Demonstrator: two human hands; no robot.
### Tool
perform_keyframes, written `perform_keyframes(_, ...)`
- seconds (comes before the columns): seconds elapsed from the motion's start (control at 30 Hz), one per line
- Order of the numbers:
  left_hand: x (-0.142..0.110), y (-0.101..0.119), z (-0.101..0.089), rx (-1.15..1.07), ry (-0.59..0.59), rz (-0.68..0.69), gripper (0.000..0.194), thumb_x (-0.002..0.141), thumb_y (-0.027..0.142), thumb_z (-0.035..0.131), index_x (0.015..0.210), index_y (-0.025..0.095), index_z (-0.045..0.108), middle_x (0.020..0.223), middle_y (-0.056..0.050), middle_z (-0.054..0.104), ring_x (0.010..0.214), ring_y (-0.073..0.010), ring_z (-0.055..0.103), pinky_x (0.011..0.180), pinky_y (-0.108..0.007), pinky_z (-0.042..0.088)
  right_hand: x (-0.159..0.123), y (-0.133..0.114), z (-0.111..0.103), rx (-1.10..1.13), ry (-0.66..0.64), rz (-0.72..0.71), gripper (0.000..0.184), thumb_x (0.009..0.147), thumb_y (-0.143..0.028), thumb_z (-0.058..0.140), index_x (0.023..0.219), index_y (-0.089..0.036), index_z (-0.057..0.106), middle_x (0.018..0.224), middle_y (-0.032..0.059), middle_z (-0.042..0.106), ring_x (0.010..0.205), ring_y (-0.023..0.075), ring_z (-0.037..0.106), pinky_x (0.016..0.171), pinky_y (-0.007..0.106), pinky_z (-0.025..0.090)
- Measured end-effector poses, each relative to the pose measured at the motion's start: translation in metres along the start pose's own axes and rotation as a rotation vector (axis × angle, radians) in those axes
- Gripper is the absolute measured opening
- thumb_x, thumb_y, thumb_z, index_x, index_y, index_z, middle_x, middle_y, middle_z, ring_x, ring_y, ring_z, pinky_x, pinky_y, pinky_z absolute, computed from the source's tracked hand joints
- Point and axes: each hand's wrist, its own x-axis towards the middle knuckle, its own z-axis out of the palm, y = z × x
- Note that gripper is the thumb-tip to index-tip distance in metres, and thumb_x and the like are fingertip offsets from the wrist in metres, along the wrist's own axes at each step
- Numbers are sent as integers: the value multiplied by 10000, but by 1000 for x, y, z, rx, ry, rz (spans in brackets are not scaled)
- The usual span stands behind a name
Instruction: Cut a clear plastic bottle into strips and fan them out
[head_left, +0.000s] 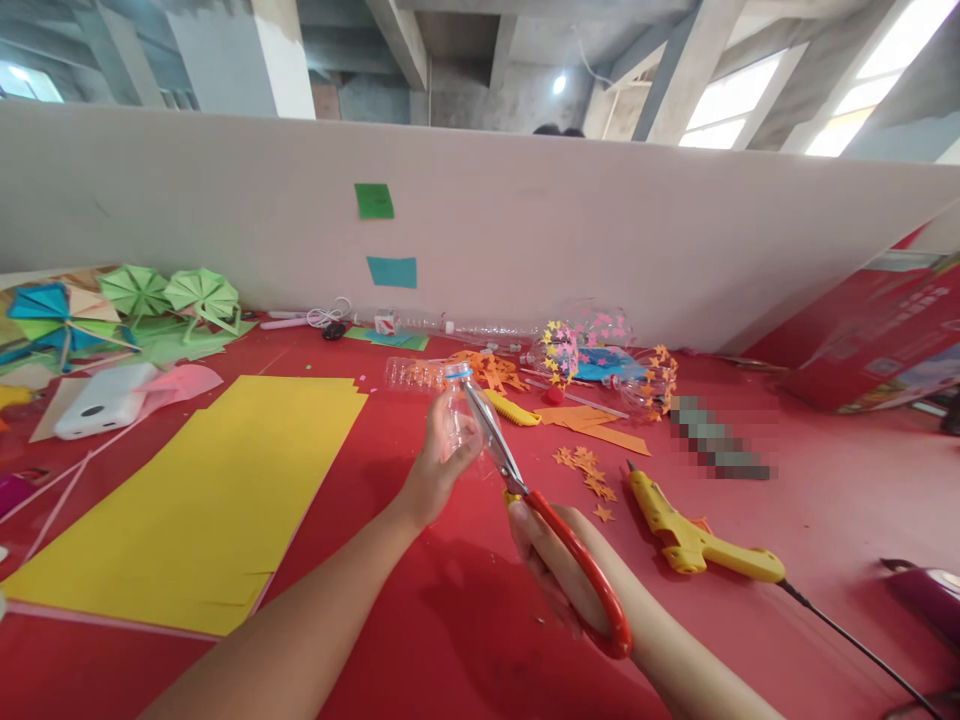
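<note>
My left hand (439, 460) is closed around a clear plastic bottle top (459, 415) with a blue ring at its neck. In my right hand (551, 560) are scissors (585, 575) with red handles. Their metal blades point up and away, resting against or just beside the bottle's neck; I cannot tell whether they touch it. Just beyond my hands lie a yellow utility knife (512, 408) and a heap of orange paper scraps (487, 370). Small orange paper stars (589, 470) are scattered to the right of the blades.
Yellow paper sheets (187, 490) cover the left of the red table. A yellow glue gun (690, 530) with a cord lies at right. Star-decorated plastic pieces (592, 345) stand towards the back, before a white partition (480, 220). Green paper umbrellas (199, 290) sit far left.
</note>
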Motion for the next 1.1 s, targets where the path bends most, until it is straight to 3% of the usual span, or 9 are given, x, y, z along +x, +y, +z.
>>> perform_keyframes(0.23, 4, -6, -5, -36, -23, 15, 755, 789, 461, 635, 1427, 280, 275, 1213, -91, 569, 1282, -285, 411, 1019, -404, 358, 1, 2, -3, 18, -30, -61, 583, 768, -775, 402, 613, -214, 379, 331, -115, 323, 222, 42, 313, 280, 163, 262)
perform_keyframes(0.4, 9, -4, -8, -232, 87, -81, 692, 773, 419, 663, 1387, 363, 348, 1345, -60, 498, 1187, -244, 505, 947, -386, 438, 5, 11, -5, 72, -115, -41, 598, 748, -798, 409, 694, -203, 442, 343, -119, 352, 246, 50, 324, 356, 206, 393)
perform_keyframes(0.5, 16, 2, -14, -414, 165, -79, 624, 768, 389, 666, 1337, 347, 412, 1281, -56, 532, 1019, -197, 579, 872, -375, 492, 4, 12, -9, 57, -108, -74, 618, 728, -817, 421, 730, -200, 452, 384, -118, 354, 305, 53, 342, 424, 224, 420)
perform_keyframes(0.6, 21, 6, -20, -532, 250, -109, 511, 791, 415, 623, 1264, 289, 477, 1161, -67, 576, 927, -189, 601, 815, -367, 515, 2, 9, -17, -76, -64, -108, 646, 711, -841, 412, 727, -196, 453, 407, -104, 360, 346, 53, 348, 407, 197, 326)
perform_keyframes(0.73, 24, 6, -23, -567, 331, -147, 428, 790, 366, 614, 1185, 233, 517, 956, -62, 610, 837, -194, 626, 781, -361, 517, 1, 2, -25, -279, -127, -8, 685, 654, -889, 393, 672, -205, 427, 384, -97, 349, 318, 60, 344, 373, 203, 265)
perform_keyframes(1.1, 20, 2, -19, -514, 300, -168, 521, 753, 425, 663, 1224, 274, 497, 1008, -65, 596, 893, -203, 614, 743, -324, 502, -1, -2, -15, -264, -128, -9, 622, 684, -841, 400, 658, -221, 373, 346, -108, 328, 324, 58, 314, 401, 219, 274)
